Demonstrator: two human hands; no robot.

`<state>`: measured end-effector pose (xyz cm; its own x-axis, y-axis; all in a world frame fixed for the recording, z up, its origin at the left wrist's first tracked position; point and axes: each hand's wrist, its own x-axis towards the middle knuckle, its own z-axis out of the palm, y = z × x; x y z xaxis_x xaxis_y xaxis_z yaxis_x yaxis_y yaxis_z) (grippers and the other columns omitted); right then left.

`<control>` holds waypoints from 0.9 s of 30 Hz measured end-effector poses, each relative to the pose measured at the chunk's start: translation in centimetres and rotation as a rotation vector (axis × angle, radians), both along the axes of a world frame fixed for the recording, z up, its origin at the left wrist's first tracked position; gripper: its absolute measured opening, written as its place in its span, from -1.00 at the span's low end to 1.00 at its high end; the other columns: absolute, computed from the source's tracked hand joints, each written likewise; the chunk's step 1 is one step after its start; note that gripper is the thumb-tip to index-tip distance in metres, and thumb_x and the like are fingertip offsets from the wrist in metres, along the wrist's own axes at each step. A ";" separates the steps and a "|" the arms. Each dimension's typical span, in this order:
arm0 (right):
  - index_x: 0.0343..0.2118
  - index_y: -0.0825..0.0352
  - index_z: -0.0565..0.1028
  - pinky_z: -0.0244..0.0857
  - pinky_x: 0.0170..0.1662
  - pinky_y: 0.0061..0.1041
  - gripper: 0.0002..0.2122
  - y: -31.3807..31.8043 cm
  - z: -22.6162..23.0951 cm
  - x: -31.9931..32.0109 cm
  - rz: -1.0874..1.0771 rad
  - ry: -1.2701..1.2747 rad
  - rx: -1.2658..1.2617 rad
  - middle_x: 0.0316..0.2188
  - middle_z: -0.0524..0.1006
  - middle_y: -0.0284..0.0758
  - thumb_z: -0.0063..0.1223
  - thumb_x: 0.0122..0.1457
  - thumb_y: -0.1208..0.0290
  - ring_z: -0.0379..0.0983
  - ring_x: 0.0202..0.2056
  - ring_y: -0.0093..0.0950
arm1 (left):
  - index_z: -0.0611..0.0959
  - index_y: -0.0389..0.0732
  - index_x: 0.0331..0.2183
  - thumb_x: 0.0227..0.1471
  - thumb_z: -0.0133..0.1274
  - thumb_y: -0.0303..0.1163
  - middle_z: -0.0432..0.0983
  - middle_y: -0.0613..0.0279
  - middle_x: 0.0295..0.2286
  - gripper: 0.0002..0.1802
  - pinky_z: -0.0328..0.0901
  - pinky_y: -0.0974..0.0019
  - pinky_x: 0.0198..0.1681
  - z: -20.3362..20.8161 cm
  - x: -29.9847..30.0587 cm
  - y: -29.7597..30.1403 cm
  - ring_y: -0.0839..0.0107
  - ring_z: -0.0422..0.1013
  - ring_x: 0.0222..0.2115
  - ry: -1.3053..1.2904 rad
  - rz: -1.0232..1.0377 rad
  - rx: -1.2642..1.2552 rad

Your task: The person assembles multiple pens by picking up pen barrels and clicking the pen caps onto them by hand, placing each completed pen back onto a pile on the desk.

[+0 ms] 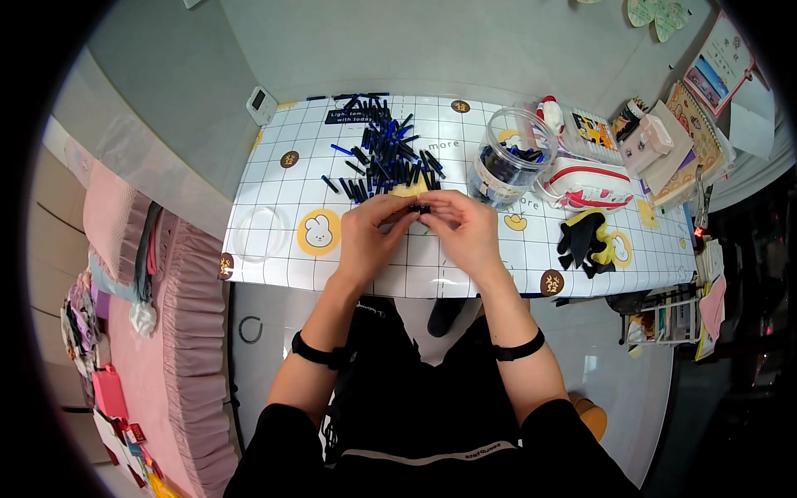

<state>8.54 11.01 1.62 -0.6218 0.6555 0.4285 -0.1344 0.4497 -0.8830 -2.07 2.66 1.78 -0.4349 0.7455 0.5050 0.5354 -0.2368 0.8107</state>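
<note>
My left hand [368, 235] and my right hand [466, 231] meet close to the table's front edge, fingers bent and thumbs nearly touching. Between their fingertips are small dark tubes [422, 209] that look like ink cartridges, mostly covered by the fingers. Just beyond lies a loose pile of black and blue ink cartridges [383, 153], spread toward the back wall. To the right of the pile stands an uncapped clear plastic jar [496, 189], partly filled with the same cartridges. A round clear lid [259, 233] rests flat at the left.
A white pencil case with a red zip [591, 186] sits right of the jar. Black and yellow gloves [588, 241] lie nearer the front. Notebooks [691, 137] and a pen holder [629, 118] crowd the right back corner. A small white digital clock [262, 105] is at the far left.
</note>
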 end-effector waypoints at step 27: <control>-0.53 0.43 0.40 0.31 -0.44 -0.69 -0.82 0.6 -0.1 -0.6 -0.104 -0.077 -0.039 -0.58 0.46 -0.29 0.03 -0.31 0.72 0.42 -0.52 -0.58 | 0.50 -0.34 -0.51 -0.34 0.07 -0.60 0.43 0.17 -0.54 -0.83 0.31 0.51 -0.44 -1.2 -0.6 1.2 0.43 0.41 -0.49 -0.051 -0.079 -0.040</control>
